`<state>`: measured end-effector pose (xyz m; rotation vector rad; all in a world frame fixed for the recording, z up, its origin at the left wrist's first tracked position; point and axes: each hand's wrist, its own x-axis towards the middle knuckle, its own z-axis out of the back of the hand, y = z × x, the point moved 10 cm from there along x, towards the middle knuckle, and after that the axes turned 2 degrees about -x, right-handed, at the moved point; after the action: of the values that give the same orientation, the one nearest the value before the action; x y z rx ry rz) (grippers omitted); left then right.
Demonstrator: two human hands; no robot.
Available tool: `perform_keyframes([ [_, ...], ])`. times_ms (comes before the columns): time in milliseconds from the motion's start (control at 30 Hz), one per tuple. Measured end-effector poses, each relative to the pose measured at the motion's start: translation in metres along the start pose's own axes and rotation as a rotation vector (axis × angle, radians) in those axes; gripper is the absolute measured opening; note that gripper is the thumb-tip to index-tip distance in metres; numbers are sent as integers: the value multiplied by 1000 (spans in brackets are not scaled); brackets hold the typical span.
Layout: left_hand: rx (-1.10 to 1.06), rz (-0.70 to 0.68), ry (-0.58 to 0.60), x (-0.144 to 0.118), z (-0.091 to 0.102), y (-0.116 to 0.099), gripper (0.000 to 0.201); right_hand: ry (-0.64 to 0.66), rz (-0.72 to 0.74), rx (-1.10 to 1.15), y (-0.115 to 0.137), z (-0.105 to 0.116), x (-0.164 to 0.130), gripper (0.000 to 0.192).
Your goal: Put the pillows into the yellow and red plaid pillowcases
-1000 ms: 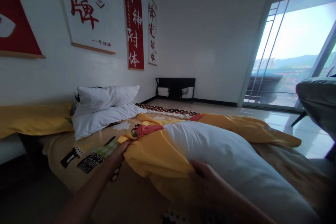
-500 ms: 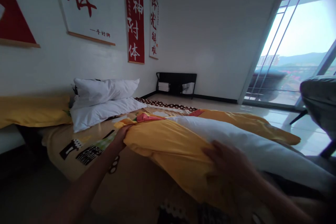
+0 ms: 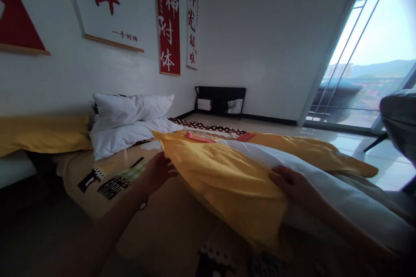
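Observation:
A yellow pillowcase (image 3: 221, 173) with red-pink printed patches lies loosely spread over the bed. Beside and partly beneath it stretches a long, plump white pillow (image 3: 312, 173), its near end running off to the right. My right hand (image 3: 290, 184) pinches the pillowcase near its right edge, against the white pillow. At the cloth's left edge is my left hand (image 3: 159, 173), fingers bent and apart, touching or just beside the fabric. The pillowcase's far left corner reaches beyond that hand towards the white pillows.
Two stacked white pillows (image 3: 130, 117) and a yellow pillow (image 3: 45, 134) rest by the left wall. Another yellow cloth (image 3: 302, 151) lies beyond the long pillow. The patterned tan bed sheet (image 3: 152, 229) is beneath. A low black rack (image 3: 221, 99) and grey chair (image 3: 399, 125) stand farther off.
The pillowcase's left corner has spread out and away, past my left hand, whose fingers have loosened. My right hand has shifted slightly right and up, still on the cloth.

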<state>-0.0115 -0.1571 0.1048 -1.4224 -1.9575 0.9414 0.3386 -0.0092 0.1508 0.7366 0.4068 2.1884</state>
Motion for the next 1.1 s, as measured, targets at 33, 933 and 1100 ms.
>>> perform_keyframes([
  [33, 73, 17, -21, 0, 2, 9, 25, 21, -2, -47, -3, -5, 1, 47],
  [933, -131, -62, -76, -43, -105, 19, 17, -504, 944, -470, 235, -13, -94, 36],
  [1100, -182, -104, 68, -46, -123, 12, 24, -509, 977, -370, 225, -7, -94, 35],
])
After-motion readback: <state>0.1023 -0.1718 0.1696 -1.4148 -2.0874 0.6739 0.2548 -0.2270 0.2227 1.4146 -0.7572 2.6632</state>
